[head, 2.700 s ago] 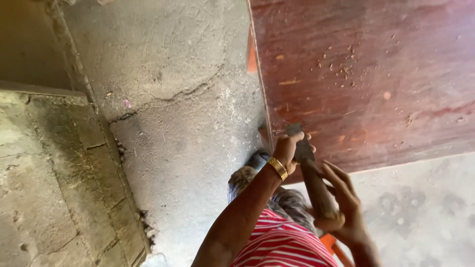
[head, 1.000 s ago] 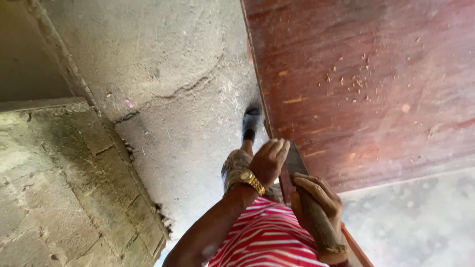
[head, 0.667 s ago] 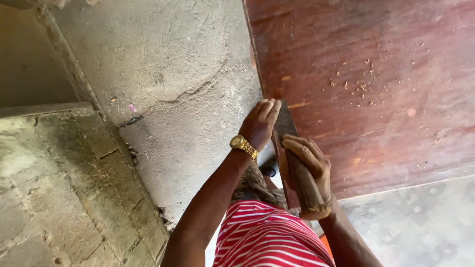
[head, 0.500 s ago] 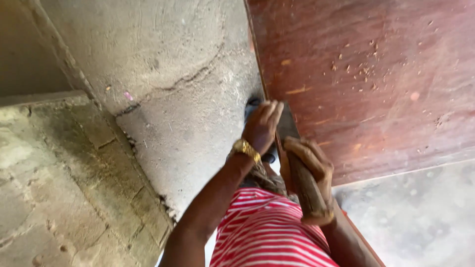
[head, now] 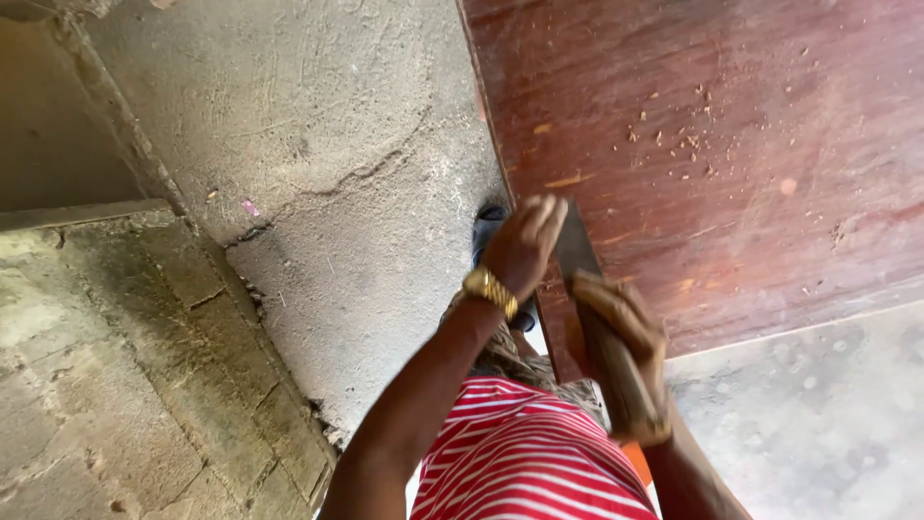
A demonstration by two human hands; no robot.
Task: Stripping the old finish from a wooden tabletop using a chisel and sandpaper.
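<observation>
A large red-brown wooden board (head: 731,144) lies flat, its left edge running down the middle of the view. My right hand (head: 621,327) grips the wooden handle (head: 621,385) of a flat metal blade (head: 576,246) that lies along that edge. My left hand (head: 525,246), with a gold watch (head: 491,289) on the wrist, is curled over the blade's far end, pressing it to the board's edge. Both hands are blurred. Small wood chips (head: 674,140) lie scattered on the board.
Cracked grey concrete floor (head: 318,125) lies left of the board. A dark shoe (head: 486,226) shows just beyond my left hand. Rough concrete blocks (head: 115,385) fill the lower left. My red and white striped shirt (head: 529,462) is at the bottom.
Both hands and the blade have slid farther along the board's edge, away from my body, compared with a second ago. Over the last half second they have shifted only slightly.
</observation>
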